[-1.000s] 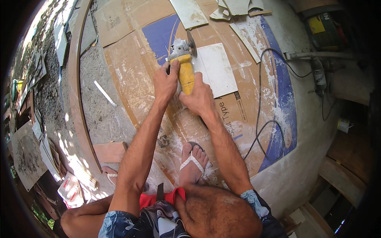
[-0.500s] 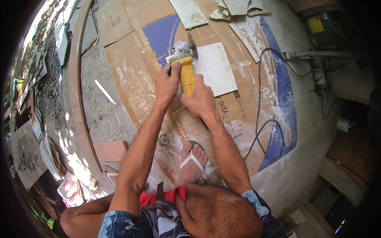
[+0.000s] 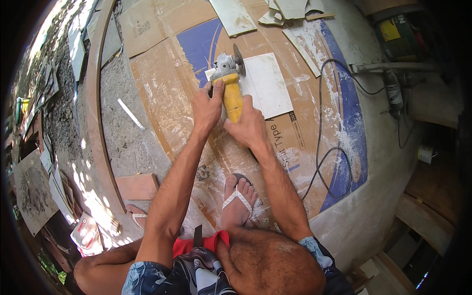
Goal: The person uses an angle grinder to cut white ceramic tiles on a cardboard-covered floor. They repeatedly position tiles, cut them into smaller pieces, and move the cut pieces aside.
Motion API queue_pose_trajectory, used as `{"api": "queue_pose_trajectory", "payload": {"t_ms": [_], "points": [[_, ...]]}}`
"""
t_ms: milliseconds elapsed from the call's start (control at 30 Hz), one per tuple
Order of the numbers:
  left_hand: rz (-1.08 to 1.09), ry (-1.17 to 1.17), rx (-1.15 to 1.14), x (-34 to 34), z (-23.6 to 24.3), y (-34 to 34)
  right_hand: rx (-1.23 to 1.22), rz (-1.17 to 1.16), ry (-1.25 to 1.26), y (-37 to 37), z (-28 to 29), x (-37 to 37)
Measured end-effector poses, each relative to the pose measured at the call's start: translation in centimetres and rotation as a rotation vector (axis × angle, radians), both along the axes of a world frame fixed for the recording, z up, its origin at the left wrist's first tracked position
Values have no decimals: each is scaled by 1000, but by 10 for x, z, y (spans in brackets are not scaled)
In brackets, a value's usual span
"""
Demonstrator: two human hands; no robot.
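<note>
A yellow angle grinder (image 3: 232, 101) with a grey metal head and a thin round disc (image 3: 239, 60) is held between my two hands. My left hand (image 3: 207, 105) grips it near the head, its thumb along the yellow housing. Around the rear of the body closes my right hand (image 3: 248, 123). Beneath and beside the tool lies a white tile (image 3: 270, 88) with a thin line across it; the grinder hides its left part. The disc stands on edge over the tile; whether it touches I cannot tell.
Dusty cardboard (image 3: 305, 132) covers the floor under the tile. A black cord (image 3: 320, 113) loops at the right. More tile pieces (image 3: 290, 9) lie at the far side. A long wooden plank (image 3: 93, 98) runs along the left, near a reddish board (image 3: 136, 187). My sandalled foot (image 3: 237, 196) rests close by.
The grinder and both hands have shifted very slightly toward me. My grip is the same, and the tile is nearly where it was.
</note>
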State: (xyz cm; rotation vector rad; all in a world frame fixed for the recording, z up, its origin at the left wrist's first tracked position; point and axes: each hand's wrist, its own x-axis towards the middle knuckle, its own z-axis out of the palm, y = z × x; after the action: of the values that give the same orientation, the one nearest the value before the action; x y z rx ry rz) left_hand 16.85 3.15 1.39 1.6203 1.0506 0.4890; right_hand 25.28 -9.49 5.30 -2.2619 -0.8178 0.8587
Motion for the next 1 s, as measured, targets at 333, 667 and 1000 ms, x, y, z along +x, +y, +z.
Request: {"api": "queue_pose_trajectory", "payload": {"t_ms": [333,667,1000], "points": [[-5,42,33,-5,-4,-5,-6,4,-10,-6,-2,-3],[-1,30,45,-7,-2,-11,-26,18,4,-12,0,-5],[4,19,56,-9,3,-18,-20,10,-1,-18,-1,-8]]}}
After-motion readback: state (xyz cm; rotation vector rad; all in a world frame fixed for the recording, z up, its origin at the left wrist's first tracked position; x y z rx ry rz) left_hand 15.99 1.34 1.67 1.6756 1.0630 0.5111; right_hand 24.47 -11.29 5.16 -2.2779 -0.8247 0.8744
